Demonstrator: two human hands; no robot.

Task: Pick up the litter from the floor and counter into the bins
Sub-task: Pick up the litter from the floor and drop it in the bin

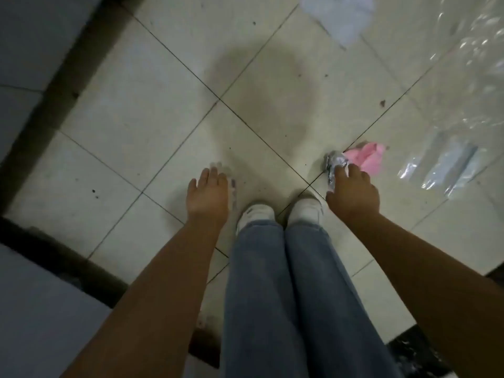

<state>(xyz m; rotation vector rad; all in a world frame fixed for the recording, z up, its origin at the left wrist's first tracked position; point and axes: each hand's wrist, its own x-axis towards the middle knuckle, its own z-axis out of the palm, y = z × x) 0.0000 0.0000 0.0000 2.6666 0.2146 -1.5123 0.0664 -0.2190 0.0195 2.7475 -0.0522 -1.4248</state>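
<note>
Foil (336, 166), crumpled silver, lay on the tile floor (152, 110) just ahead of the person's right shoe (306, 210), touching or overlapping a pink scrap (366, 159) on its far-right side. Right hand (353, 192) was down over it, palm to the floor, fingertips (339, 170) resting on the foil's near end w/ thumb low at the near side; fingers looked curled and close together, closing on the foil, but whether it was fully pinched I couldn't tell (blur, and the hand hid part of it). Prob. reaching low like that because the piece sits flat and needs pinching from above.

Left hand (208, 197) hung over bare tile beside the left shoe (256, 214), fingers straight and loosely together. Something pale and blurry showed along its finger edge; couldn't tell if that was held litter.

Foil's long axis ran roughly near-to-far, from just by the thumb away from the person, tilted slightly right; wider crumpled end pointed away.

Other litter further off on the right: clear plastic wrap (441, 170) near the pink scrap, white crumpled paper (341, 15) at the top edge. No bins in view.
</note>
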